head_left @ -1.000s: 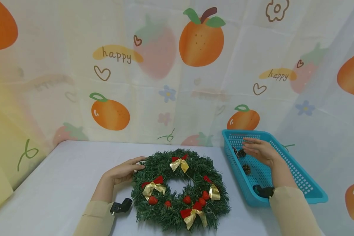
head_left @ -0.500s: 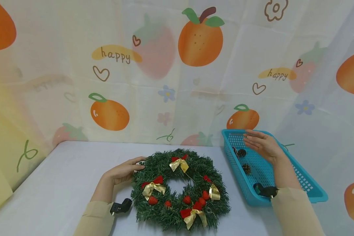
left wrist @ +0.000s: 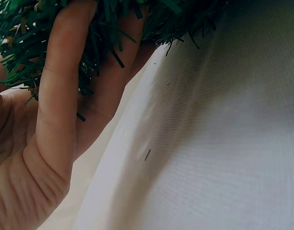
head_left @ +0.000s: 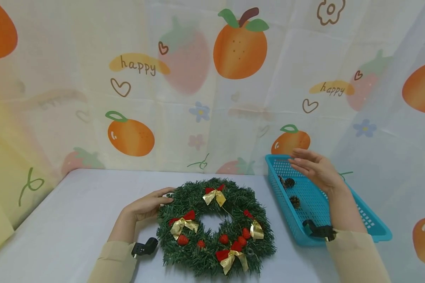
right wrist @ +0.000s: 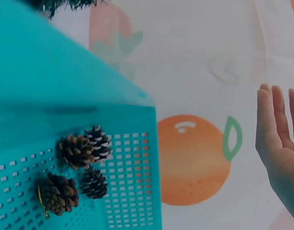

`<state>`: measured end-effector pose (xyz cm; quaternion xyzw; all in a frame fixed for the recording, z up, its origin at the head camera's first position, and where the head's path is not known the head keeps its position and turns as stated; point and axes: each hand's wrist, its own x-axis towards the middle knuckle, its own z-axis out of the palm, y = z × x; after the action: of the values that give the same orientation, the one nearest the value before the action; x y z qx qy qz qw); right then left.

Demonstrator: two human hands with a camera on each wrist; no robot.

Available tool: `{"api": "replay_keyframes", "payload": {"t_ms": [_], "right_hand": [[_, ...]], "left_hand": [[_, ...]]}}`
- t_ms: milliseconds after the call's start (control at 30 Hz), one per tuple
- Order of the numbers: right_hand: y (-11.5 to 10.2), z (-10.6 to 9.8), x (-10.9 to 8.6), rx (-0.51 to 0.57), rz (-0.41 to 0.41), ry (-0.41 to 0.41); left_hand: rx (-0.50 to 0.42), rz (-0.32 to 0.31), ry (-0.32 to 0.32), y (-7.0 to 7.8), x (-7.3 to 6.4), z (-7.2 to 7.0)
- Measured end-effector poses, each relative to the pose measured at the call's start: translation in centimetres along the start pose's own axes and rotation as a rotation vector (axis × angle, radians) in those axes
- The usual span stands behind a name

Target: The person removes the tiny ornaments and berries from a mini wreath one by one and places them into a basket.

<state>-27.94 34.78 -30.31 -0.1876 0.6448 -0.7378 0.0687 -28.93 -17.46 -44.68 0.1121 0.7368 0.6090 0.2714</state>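
A round green wreath (head_left: 209, 255) with red-and-gold bows and red berries lies on the white table. My left hand (head_left: 146, 205) grips its left edge. In the left wrist view, fingers (left wrist: 61, 76) of that hand curl in among the green needles; part of the hand is hidden by the greenery. Over the blue basket (head_left: 313, 202) at the right, my right hand (head_left: 316, 169) is raised with its fingers extended and nothing held. Several brown pine cones (right wrist: 61, 194) lie in the basket, grouped near one end in the right wrist view.
The basket stands close to the wreath's right side, its far end near the patterned cloth (head_left: 230, 129) hanging behind the table. White tabletop (head_left: 92, 212) extends left of the wreath.
My right hand has risen and shifted slightly to the right above the basket. The left hand stays at the wreath's edge, and the wreath lies as before.
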Motion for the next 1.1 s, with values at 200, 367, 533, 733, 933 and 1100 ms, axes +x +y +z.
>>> {"api": "replay_keyframes", "payload": {"t_ms": [200, 367, 533, 733, 933, 1100], "right_hand": [[0.2, 0.9, -0.6, -0.124, -0.022, -0.014], [0.5, 1.7, -1.1, -0.128, -0.055, -0.048], [0.4, 2.9, -1.7, -0.174, -0.079, -0.069], [0.9, 4.2, -2.7, -0.28, -0.044, -0.046], [2.2, 5.0, -3.6, -0.368, -0.002, -0.025], [3.1, 5.6, -4.3, -0.36, 0.018, -0.04]], "left_hand": [[0.012, -0.004, -0.014, 0.0, -0.1, 0.1], [0.015, -0.003, -0.018, 0.0, 0.0, 0.1], [0.019, 0.014, -0.034, 0.3, -0.1, 0.1], [0.007, 0.012, -0.036, 0.4, -0.1, 0.3], [0.019, 0.002, -0.023, 0.2, 0.0, 0.1], [0.032, -0.002, -0.015, 0.2, -0.1, 0.1]]}}
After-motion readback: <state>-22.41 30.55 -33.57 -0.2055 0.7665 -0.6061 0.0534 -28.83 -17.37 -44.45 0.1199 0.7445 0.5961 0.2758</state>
